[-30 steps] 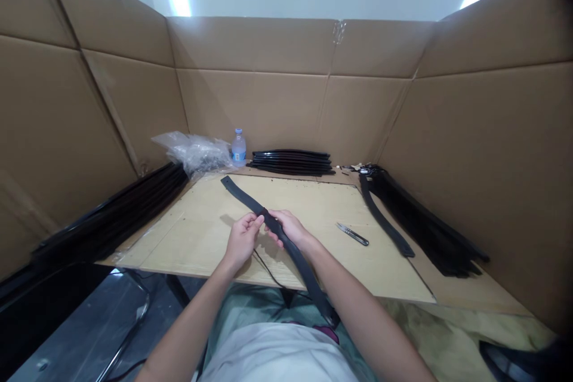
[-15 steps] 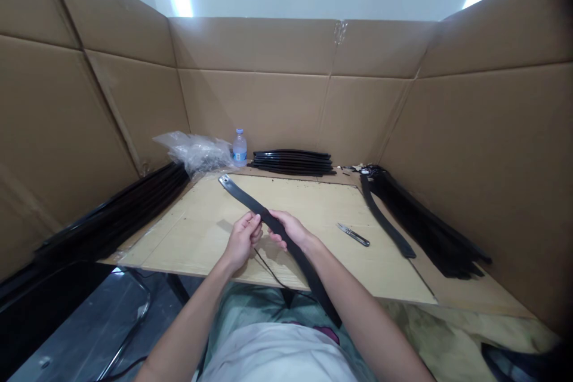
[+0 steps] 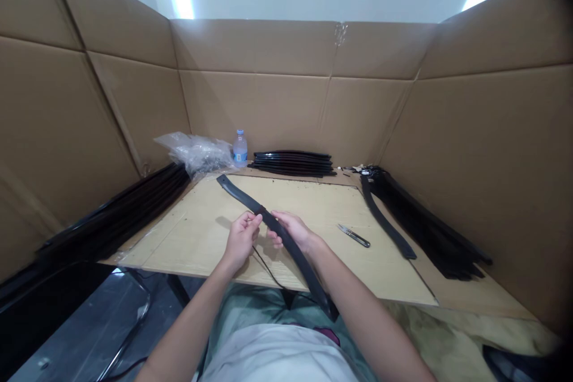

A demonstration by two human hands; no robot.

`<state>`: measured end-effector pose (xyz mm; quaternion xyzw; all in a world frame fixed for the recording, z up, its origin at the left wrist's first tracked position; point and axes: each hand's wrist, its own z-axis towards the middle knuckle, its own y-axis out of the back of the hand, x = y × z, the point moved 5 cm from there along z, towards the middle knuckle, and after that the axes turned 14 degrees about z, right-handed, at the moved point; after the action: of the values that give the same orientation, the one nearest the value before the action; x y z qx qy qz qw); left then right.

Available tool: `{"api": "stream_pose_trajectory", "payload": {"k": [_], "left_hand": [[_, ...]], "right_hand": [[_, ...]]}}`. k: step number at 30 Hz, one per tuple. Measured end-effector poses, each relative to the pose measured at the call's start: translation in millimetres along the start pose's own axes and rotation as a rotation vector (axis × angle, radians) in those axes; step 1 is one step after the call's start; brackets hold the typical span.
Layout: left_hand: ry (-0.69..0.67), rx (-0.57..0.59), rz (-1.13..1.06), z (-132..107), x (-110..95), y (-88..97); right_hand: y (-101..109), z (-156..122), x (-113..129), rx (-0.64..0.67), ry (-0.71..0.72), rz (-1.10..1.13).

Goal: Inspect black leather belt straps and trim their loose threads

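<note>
A long black strap (image 3: 242, 196) runs slantwise over the plywood board (image 3: 313, 206), from the far left down past the near edge toward my lap. My left hand (image 3: 240, 240) pinches the strap's edge near its middle, fingers closed. My right hand (image 3: 292, 229) grips the same strap just to the right, fingers curled round it. A thin black thread or cord (image 3: 265, 266) hangs from under my hands over the board's near edge.
Small metal snips (image 3: 353, 235) lie right of my hands. A single black strap (image 3: 384, 218) and a heap of straps (image 3: 430, 227) lie at the right. More straps are stacked at the back (image 3: 293, 163) and left (image 3: 116, 215). A water bottle (image 3: 240, 148) and clear plastic bags (image 3: 194, 151) stand behind. Cardboard walls surround the board.
The strap's far end has shifted slightly left and turned, so its lighter tip no longer shows. Both hands keep their hold at nearly the same spot.
</note>
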<state>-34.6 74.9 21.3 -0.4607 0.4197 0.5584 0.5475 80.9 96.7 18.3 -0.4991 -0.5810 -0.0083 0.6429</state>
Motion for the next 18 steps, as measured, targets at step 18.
{"api": "stream_pose_trajectory", "payload": {"k": [18], "left_hand": [[-0.168, -0.404, -0.303, 6, -18, 44.1]], "right_hand": [[13, -50, 19, 0.247, -0.286, -0.312]]}}
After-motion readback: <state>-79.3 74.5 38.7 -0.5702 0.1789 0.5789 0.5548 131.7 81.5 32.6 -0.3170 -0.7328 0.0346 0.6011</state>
